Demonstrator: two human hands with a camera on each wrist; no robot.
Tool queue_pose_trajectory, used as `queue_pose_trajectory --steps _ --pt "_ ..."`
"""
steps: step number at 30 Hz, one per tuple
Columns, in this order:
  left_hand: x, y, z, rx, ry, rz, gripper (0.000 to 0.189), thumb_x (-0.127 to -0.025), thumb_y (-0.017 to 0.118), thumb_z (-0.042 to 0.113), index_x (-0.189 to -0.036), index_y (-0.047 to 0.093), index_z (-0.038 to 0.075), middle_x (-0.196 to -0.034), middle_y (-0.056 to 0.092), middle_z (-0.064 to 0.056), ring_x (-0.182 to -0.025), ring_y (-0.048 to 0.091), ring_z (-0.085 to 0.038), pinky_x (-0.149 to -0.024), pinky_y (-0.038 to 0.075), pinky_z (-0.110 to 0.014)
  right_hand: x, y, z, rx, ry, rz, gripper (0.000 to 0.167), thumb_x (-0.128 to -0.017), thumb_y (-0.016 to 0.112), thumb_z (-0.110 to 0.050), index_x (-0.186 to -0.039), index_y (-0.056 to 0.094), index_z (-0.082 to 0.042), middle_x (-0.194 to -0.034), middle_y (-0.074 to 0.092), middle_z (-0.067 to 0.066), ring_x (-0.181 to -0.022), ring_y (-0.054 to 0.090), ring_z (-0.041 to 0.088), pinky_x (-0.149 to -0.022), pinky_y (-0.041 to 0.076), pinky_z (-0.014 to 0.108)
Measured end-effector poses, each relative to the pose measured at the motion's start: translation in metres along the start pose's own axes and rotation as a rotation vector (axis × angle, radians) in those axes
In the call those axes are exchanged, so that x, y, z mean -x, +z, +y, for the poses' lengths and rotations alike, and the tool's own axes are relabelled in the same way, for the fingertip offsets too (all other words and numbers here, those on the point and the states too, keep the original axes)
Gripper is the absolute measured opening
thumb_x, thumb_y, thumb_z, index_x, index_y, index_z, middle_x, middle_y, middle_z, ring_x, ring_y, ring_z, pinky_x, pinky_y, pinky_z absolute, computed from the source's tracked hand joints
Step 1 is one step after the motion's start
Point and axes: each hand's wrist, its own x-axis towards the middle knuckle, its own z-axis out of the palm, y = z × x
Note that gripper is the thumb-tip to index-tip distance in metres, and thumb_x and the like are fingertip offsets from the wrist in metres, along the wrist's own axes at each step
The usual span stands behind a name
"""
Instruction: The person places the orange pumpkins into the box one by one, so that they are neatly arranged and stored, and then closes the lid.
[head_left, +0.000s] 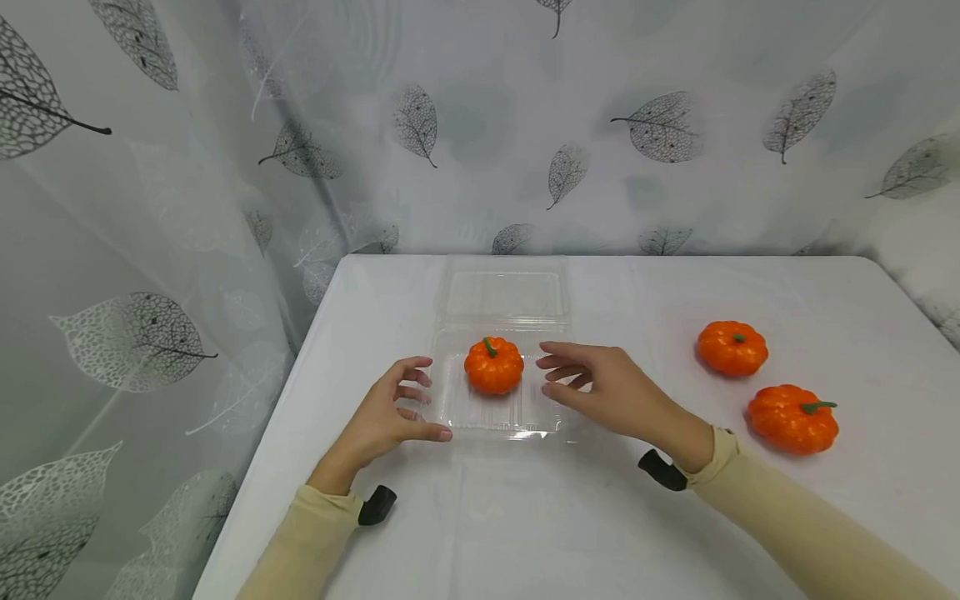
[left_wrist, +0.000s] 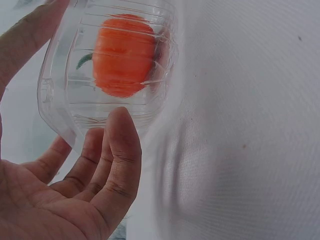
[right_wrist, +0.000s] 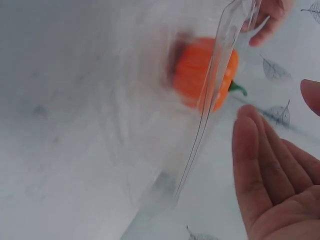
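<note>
A small orange pumpkin with a green stem (head_left: pixel 493 367) sits inside a clear plastic clamshell container (head_left: pixel 536 412), whose lid (head_left: pixel 502 293) lies folded back flat behind it. My left hand (head_left: pixel 384 417) is at the container's left side, fingers loosely bent and thumb by the near left corner. In the left wrist view its fingers (left_wrist: pixel 124 150) are close against the clear wall; whether they touch it I cannot tell. On the other side, my right hand (head_left: pixel 603 385) hovers near the right rim with relaxed fingers and nothing held. The right wrist view has its fingers (right_wrist: pixel 246 165) apart from the rim.
Two more orange pumpkins, one farther back (head_left: pixel 732 348) and one nearer (head_left: pixel 793 419), lie on the white table (head_left: pixel 525 525) to the right. A leaf-patterned curtain (head_left: pixel 480 125) hangs behind the table's back edge and along the left.
</note>
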Motion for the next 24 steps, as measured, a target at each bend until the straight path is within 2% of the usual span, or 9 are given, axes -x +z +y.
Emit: queue_pose_trajectory --steps 5,9,14,19,23,24 --pt "-0.001 0.0 0.001 -0.011 -0.006 0.003 0.103 -0.062 0.099 0.019 -0.149 0.044 0.017 -0.131 0.052 -0.011 -0.114 0.055 -0.028 -0.087 0.054 -0.039 0.026 -0.021 0.01 0.098 -0.097 0.128 0.055 -0.092 0.077 -0.022 -0.143 0.057 -0.012 -0.126 0.068 -0.002 -0.104 0.067 0.012 -0.088 0.056 0.035" --pt "-0.001 0.0 0.001 -0.012 -0.013 0.007 0.103 -0.062 0.1 0.02 -0.149 0.044 0.017 -0.131 0.052 -0.011 -0.114 0.055 -0.028 -0.088 0.054 -0.039 0.045 -0.037 0.018 0.193 -0.167 0.24 0.059 -0.086 0.083 -0.014 -0.139 0.06 -0.016 -0.126 0.067 -0.004 -0.105 0.065 0.007 -0.087 0.054 0.025" --pt "-0.001 0.0 0.001 -0.015 -0.02 0.009 0.102 -0.064 0.099 0.017 -0.149 0.044 0.018 -0.132 0.052 -0.01 -0.115 0.055 -0.028 -0.088 0.054 -0.039 0.064 -0.054 0.026 0.244 -0.228 0.361 0.067 -0.074 0.089 -0.003 -0.135 0.063 -0.015 -0.122 0.066 -0.008 -0.105 0.061 0.006 -0.09 0.045 0.014" --pt "-0.001 0.0 0.0 -0.015 -0.02 0.011 0.1 -0.065 0.098 0.016 -0.149 0.044 0.018 -0.132 0.053 -0.01 -0.115 0.055 -0.027 -0.088 0.054 -0.039 0.082 -0.07 0.033 0.208 -0.18 0.437 0.077 -0.068 0.091 0.002 -0.137 0.062 -0.015 -0.125 0.064 -0.003 -0.114 0.055 0.002 -0.097 0.037 0.01" --pt "0.0 0.001 -0.001 -0.007 -0.023 0.01 0.1 -0.065 0.098 0.015 -0.149 0.044 0.019 -0.131 0.052 -0.011 -0.114 0.055 -0.028 -0.088 0.054 -0.038 0.098 -0.085 0.041 0.231 -0.065 0.478 0.091 -0.063 0.095 -0.001 -0.144 0.057 -0.019 -0.136 0.057 0.002 -0.124 0.044 -0.003 -0.1 0.028 0.008" --pt "0.0 0.001 0.0 -0.004 -0.024 0.009 0.1 -0.065 0.098 0.015 -0.149 0.044 0.019 -0.131 0.052 -0.011 -0.114 0.055 -0.028 -0.087 0.054 -0.038 0.102 -0.089 0.043 0.237 -0.026 0.485 0.095 -0.063 0.096 -0.002 -0.146 0.054 -0.02 -0.139 0.054 0.003 -0.126 0.042 -0.002 -0.104 0.027 0.013"
